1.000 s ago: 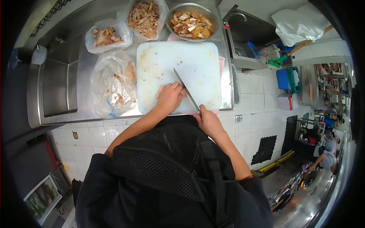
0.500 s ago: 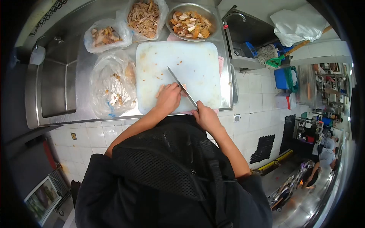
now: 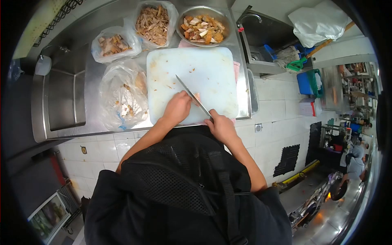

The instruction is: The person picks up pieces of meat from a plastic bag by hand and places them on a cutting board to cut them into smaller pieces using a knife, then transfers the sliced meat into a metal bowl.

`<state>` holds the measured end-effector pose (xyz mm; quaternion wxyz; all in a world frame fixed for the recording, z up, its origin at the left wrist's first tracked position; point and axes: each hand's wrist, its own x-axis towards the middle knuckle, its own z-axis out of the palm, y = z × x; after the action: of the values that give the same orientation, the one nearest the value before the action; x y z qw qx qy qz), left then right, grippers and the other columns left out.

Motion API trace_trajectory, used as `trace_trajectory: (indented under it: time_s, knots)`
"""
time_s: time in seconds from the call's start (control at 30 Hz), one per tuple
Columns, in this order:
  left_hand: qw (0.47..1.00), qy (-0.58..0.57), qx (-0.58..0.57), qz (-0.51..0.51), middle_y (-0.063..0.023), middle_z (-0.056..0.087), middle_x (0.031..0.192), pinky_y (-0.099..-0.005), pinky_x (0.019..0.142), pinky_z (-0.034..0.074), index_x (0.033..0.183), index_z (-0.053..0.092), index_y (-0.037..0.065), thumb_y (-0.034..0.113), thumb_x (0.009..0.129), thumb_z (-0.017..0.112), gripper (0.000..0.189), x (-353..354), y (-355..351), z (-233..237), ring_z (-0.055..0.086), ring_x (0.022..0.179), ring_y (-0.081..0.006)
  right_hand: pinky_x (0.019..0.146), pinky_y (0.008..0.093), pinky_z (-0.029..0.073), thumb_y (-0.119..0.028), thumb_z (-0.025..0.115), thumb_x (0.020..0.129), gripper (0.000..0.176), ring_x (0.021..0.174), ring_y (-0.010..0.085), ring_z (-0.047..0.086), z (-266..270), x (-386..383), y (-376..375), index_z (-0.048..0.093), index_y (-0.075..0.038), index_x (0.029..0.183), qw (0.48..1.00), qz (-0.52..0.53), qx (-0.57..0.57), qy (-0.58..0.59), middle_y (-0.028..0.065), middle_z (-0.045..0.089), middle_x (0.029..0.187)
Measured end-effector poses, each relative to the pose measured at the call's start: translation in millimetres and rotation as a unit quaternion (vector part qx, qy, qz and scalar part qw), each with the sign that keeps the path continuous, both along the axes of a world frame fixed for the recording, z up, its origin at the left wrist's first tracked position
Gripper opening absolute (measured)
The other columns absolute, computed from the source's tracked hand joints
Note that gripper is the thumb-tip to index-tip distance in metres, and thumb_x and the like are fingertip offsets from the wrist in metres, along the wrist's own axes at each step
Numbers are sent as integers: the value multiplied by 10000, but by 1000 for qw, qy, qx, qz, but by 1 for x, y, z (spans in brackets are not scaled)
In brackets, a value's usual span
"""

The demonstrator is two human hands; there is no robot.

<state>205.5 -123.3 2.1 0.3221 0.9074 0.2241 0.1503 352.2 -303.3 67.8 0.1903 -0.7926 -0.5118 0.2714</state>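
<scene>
My right hand [image 3: 221, 126] grips the handle of a long knife [image 3: 188, 90], whose blade slants up and left across a white cutting board [image 3: 192, 61]. My left hand [image 3: 178, 107] is curled on the board just left of the blade, its fingers bent down over meat that they mostly hide. A small pale piece of meat [image 3: 197, 97] shows just right of the blade. Brown crumbs lie scattered on the board. A large clear plastic bag [image 3: 118, 96] with meat scraps lies left of the board.
Behind the board are a bag of meat chunks [image 3: 112, 45], a bag of shredded meat [image 3: 152, 24] and a steel bowl [image 3: 204, 26] of cut meat pieces. Steel sinks flank the counter on the left [image 3: 63, 98] and right [image 3: 265, 36]. Farther right, a person [image 3: 356, 161] stands near flames.
My left hand has turned and shifted slightly left, covering the meat that showed at its left side. The knife tip has moved slightly left and down. The right hand keeps its grip.
</scene>
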Motion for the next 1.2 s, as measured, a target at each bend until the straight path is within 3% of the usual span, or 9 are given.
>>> trace_trajectory:
  time_s: [0.1,0.17,0.37,0.47,0.67,0.73,0.8,0.9,1.2]
  knots:
    - [993,-47,-17,105,-172,643,1067,-431,859,525,1087,719,7,-11,860,624,247,-16,14,6,648,959,-359,683,547,507,-208,705,954,273,783,458,670,24,3,-6,550,-21,1079,1000,-19,-3,19,230,684,754]
    - [975,-19,-110,191,-176,649,1069,-404,815,548,1124,718,12,-20,867,607,281,-33,25,4,668,894,-332,679,529,500,-220,712,955,279,774,452,670,27,6,-20,556,-25,1081,999,-21,-3,36,238,675,750]
    - [967,-25,-171,187,-183,629,1034,-414,786,553,1129,709,3,-26,845,662,290,-32,-2,-4,664,857,-344,677,509,495,-229,709,964,266,767,465,659,3,6,-52,588,-21,1077,974,-80,-44,206,249,664,753]
    - [970,1,-153,190,-176,616,1002,-416,779,548,1102,705,-2,-15,845,686,258,-26,-4,-2,661,861,-343,684,517,499,-219,706,963,269,784,472,659,15,5,-47,603,-16,1108,974,-135,-61,169,248,672,774]
    - [976,-15,-128,176,-145,611,1011,-419,804,533,1060,708,-1,-26,839,701,223,-34,-1,8,644,912,-346,695,546,499,-207,703,962,271,793,474,658,26,3,-32,575,-11,1099,992,-86,0,89,249,675,784]
    - [971,-47,-167,166,-137,611,1021,-422,819,529,1055,707,-1,-34,836,701,222,-36,-4,6,638,936,-346,691,555,498,-203,697,966,263,792,476,655,21,3,-33,550,-15,1077,996,-36,-32,81,238,678,785]
    - [991,-50,-34,115,-127,612,1030,-418,843,519,1046,702,1,-40,833,699,216,-40,-8,1,621,961,-341,687,557,497,-199,694,968,259,792,473,655,17,3,-36,544,-16,1073,997,-19,-32,67,234,679,785]
    - [993,-62,-8,103,-120,617,1022,-421,848,517,1032,704,8,-34,826,705,209,-39,-7,0,608,961,-339,681,559,497,-191,688,971,255,792,469,659,30,5,-31,533,-16,1073,998,27,-30,53,230,682,793]
    - [994,6,-12,110,-119,620,1017,-431,864,523,980,695,14,-22,822,695,163,-34,-4,0,602,970,-343,686,569,513,-172,640,988,249,794,473,674,64,-7,-17,511,1,1114,987,110,-110,24,253,684,815]
